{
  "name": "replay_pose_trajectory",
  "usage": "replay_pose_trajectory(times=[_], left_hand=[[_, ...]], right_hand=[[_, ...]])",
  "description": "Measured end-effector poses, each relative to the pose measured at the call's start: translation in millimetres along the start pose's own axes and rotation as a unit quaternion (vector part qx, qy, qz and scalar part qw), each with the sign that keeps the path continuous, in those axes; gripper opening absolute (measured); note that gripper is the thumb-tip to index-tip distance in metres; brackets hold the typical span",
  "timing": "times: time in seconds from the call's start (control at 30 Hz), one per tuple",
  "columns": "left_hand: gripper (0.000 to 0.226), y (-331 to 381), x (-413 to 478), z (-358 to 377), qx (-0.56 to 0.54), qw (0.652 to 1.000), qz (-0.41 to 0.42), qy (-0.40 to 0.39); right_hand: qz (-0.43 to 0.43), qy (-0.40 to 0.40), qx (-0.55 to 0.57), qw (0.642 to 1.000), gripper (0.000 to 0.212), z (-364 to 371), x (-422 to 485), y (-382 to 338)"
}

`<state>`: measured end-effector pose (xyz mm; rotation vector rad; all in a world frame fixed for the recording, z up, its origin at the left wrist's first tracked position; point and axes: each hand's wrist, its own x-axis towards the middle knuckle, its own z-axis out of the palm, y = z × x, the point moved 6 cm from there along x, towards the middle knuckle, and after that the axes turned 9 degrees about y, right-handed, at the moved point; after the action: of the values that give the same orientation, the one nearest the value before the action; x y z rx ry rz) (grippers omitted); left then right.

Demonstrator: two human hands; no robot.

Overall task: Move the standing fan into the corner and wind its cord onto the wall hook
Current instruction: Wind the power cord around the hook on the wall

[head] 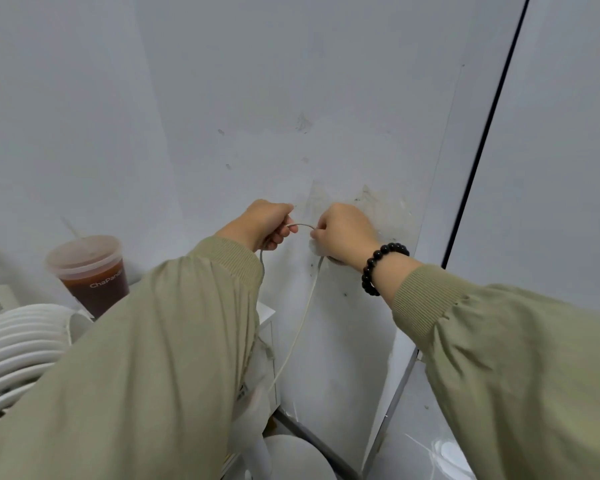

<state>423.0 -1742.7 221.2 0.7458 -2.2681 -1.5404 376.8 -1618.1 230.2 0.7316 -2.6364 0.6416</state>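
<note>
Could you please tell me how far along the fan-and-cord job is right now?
Likely done: the fan stands beside the wall, near the corner. In hand: the left hand and right hand both grip the white cord against the wall, a short arc between them. Left: a long length hangs down unwound; the hook itself is hidden, probably behind the right hand.

I see a plain room's corner, home or office unclear. Scuffed white walls (291, 81) meet; a takeaway tea cup (90, 271) stands left.

Matt, scuffed painted wall (291, 98); smooth rubbery cord (300, 327); translucent plastic cup (87, 268); glossy beaded bracelet (381, 265).
</note>
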Motion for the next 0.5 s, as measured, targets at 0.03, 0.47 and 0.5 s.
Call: replay_pose_trajectory(times=[0.03,0.47,0.5], left_hand=[[0.041,-2,2,-4,0.014,0.999,-0.004,0.036],[0.046,23,-8,-3,-0.022,0.987,0.111,0.110],[0.048,21,-7,-6,-0.034,0.987,0.104,0.120]], right_hand=[[0.024,0.008,0.033,0.999,0.031,-1,-2,6],[0.020,0.115,0.037,0.992,0.030,-21,-13,9],[0.039,0.132,0.061,0.989,0.034,-23,-15,13]])
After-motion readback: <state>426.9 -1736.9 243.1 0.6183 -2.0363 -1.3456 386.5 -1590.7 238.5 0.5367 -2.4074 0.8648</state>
